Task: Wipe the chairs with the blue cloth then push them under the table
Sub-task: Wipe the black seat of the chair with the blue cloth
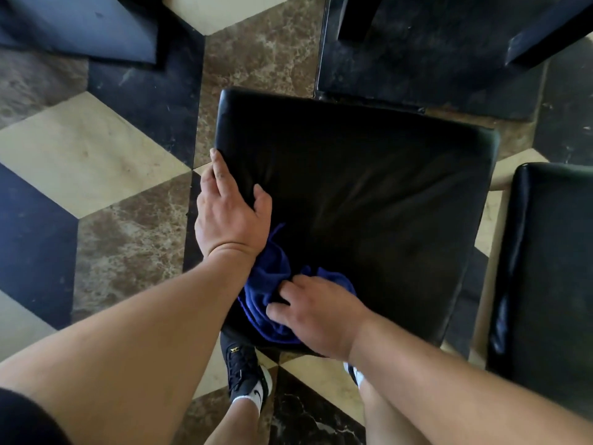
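Floor [96, 136] of patterned tile lies at the left, bare beside the chair. Next comes the left hand [229, 208], fingers spread and curled over the left edge of the black padded seat [369, 200], steadying it without closing on anything. Just right of that wrist, the blue cloth [266, 290] sits bunched at the seat's near-left corner, pressed flat under the right hand [316, 311], whose fingers lie open on top of it.

Risks, as I judge them: the cloth hangs close to the near edge, so a stroke toward the body could drag it off onto the floor; bunched as it is, it may miss most of the seat. A 2nd chair [552, 268] stands just beside at the right and could snag when pushing in. No containers are visible.
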The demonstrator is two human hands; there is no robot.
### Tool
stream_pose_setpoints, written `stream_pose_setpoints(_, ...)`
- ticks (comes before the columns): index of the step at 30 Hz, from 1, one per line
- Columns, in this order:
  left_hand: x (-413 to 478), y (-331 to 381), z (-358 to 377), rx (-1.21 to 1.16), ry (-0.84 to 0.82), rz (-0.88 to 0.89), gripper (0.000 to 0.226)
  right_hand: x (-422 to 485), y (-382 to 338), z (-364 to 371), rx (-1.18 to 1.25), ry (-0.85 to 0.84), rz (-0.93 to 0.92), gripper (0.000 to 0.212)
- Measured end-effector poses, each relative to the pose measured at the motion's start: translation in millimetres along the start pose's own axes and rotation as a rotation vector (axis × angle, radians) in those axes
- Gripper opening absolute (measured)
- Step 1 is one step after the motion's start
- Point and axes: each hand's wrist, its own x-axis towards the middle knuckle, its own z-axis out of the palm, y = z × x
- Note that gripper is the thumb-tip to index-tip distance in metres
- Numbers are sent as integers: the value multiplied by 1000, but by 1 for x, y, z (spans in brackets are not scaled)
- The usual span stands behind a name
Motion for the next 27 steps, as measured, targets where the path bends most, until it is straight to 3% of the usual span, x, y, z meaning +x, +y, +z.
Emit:
stream_pose_setpoints(2,1,-1,1,-6,-12,0,90,8,21,-17,-34,55,22,21)
stream_pose_setpoints(13,-2,2,-1,1,0,-32,90,24,144,-115,-171,443,548,27)
stream_pose_setpoints(18,-2,4,-2,-5,4,-25,90,-2,99,-74,-118,272,413,20)
stream_pose_setpoints(22,-1,2,0,-4,6,-35,90,-42,63,-34,-71,37,93,17)
stream_pose_setpoints(27,0,3,1,4,5,-31,89,-84,57,-20,-77,-196,-156,19)
